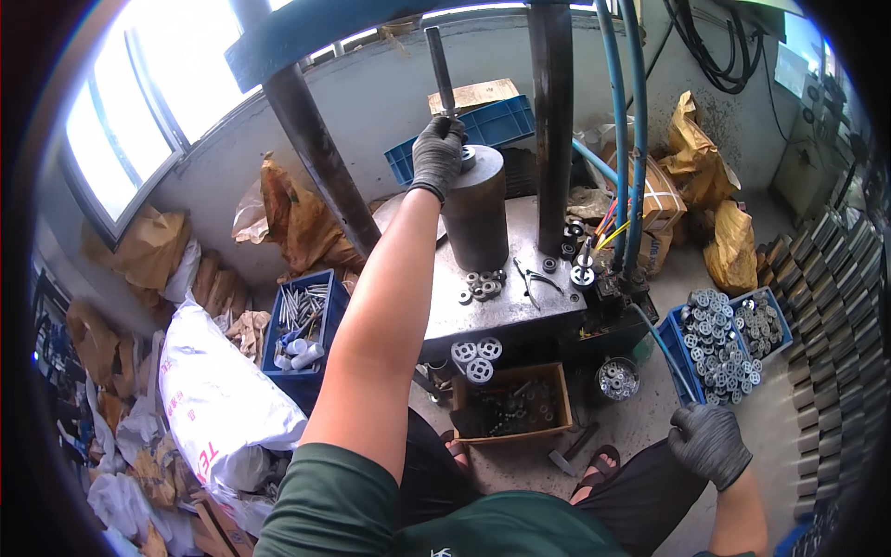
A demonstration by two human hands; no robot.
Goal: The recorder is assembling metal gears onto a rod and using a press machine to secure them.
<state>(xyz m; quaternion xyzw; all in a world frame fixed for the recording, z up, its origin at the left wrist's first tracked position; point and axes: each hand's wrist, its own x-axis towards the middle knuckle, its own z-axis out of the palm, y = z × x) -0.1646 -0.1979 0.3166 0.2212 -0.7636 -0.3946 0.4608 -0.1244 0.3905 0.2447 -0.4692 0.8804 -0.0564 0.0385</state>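
My left hand, in a grey work glove, reaches far forward to the top of a thick steel cylinder. Its fingers are closed round the lower end of an upright dark metal rod. Beside those fingers a small metal ring sits on the cylinder's top; the glove hides part of it. My right hand, gloved in dark grey, rests by my right knee with its fingers curled in and nothing showing in them. On the steel press table lie several small metal rings and a pair of pliers.
Steel columns flank the cylinder. Blue bins hold metal rods at left and wheel-shaped parts at right. A cardboard box of dark parts and a hammer lie near my feet. A white sack leans at left.
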